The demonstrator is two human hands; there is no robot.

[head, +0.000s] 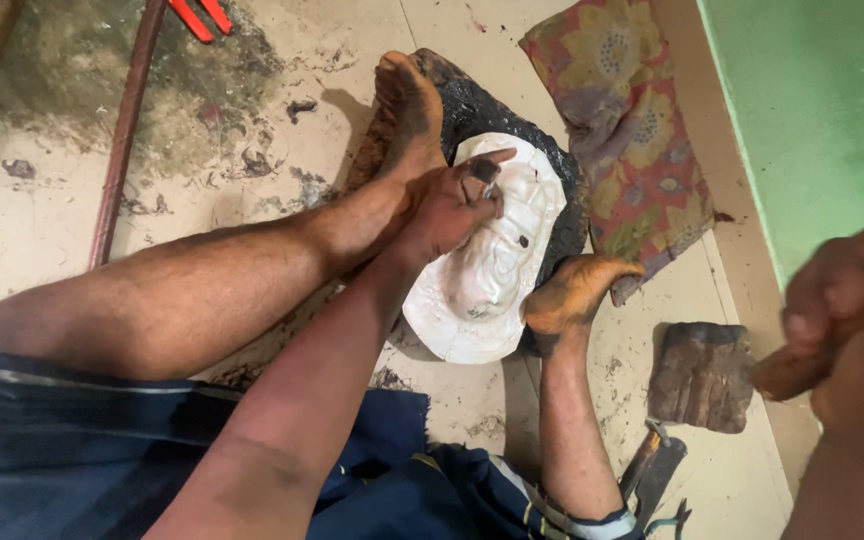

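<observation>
Clearly mid-work: left hand (449,207) pinching a small metal punch against the white relief casting (497,255), braced between both feet on dark pitch (492,110). Right hand (842,320), blurred, clenched on a wooden handle (787,372). Much surface already modelled; remaining extent unclear.

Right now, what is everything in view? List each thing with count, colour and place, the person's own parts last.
White relief mould: one, white, floor centre, between the feet.
Black base: one, black, under the mould.
Floral cloth: one, faded red and yellow, upper right.
Wooden block: one, brown, right of the mould.
Metal rod: one, rusty brown, upper left.
Red handles: two, red, top edge.
Small tool: one, dark, on the mould.
Left hand: holds the small tool.
Right hand: blurred, grips a brown handle.
Feet: two, bracing the mould.
</observation>
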